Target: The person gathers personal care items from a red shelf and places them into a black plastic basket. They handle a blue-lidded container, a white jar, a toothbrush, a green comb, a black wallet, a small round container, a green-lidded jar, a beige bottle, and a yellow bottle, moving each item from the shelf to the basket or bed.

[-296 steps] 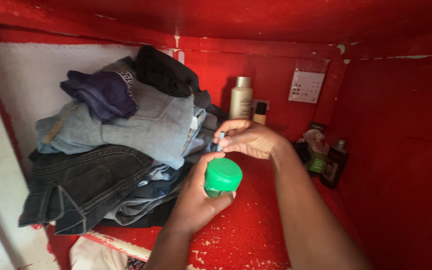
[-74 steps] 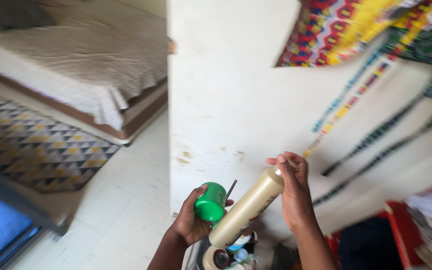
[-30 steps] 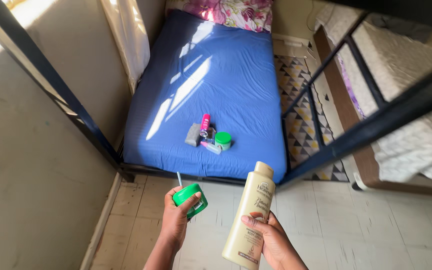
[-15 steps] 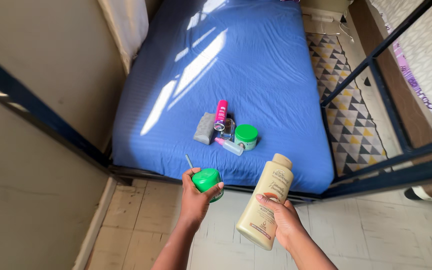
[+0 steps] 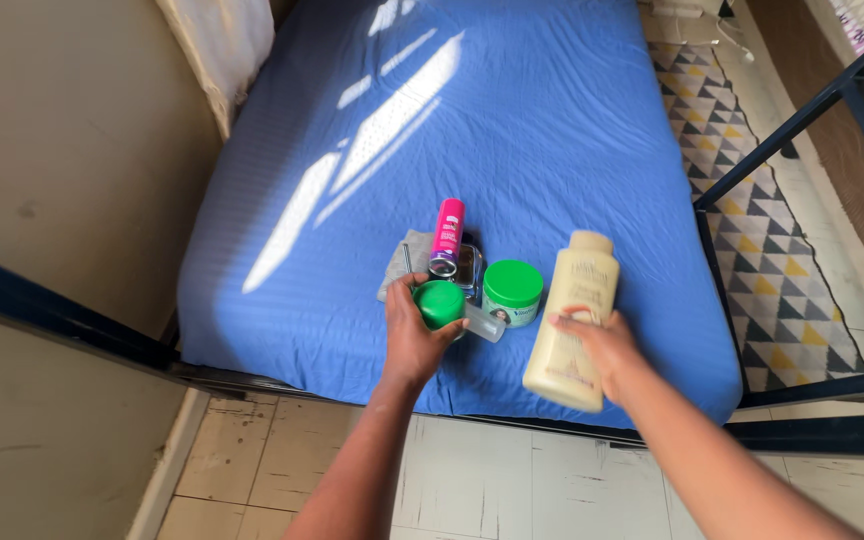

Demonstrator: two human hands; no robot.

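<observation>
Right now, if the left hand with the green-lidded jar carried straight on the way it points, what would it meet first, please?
Probably the pink spray can lying on the blue mattress, just beyond the left hand and its green-lidded jar. The grey sponge lies close beside it; depth is hard to judge.

Both bare forearms reach forward from six o'clock toward twelve. The left hand (image 5: 414, 335) is curled tight, fingers wrapped and thumb uppermost. The right hand (image 5: 592, 340), at three o'clock of it, grips with knuckles up, wrist straight.
</observation>
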